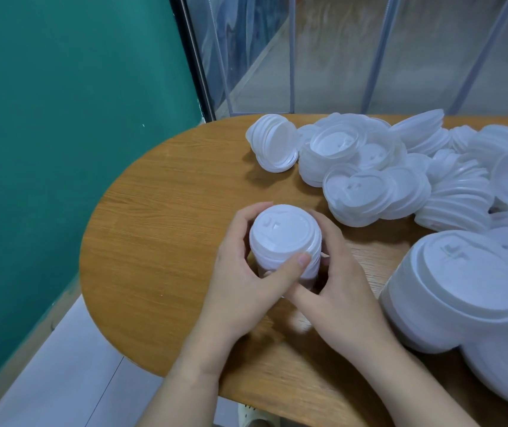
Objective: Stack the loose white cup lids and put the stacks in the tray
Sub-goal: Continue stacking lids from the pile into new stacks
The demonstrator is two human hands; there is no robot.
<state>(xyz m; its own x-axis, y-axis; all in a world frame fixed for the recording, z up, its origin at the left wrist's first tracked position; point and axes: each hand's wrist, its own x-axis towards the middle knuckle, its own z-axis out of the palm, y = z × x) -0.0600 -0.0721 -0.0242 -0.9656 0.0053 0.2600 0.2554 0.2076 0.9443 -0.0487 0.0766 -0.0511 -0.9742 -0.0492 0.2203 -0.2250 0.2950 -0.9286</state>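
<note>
Both hands wrap a short stack of white cup lids (285,241) that stands upright on the wooden table (160,241). The left hand (243,278) curls around the stack's left side, its thumb pressed across the front ribs just under the top lid's rim. The right hand (339,291) cups the right side, fingers hidden behind the stack, thumb reaching underneath the left thumb. The lids are thin, glossy moulded plastic, round, with stepped rims that make fine ridges down the stack's side; the top lid has a raised dome and a small embossed sip tab.

Beyond the right hand lies a loose heap of lids (394,171), some face up, some showing hollow undersides, some leaning in slanted, fanned rows. Just right of the right wrist stands a taller stack of lids (462,291), close to the camera and blurred. The table is oval-ended, with warm, straight wood grain. Left of the left hand rises a flat teal wall (61,118).
</note>
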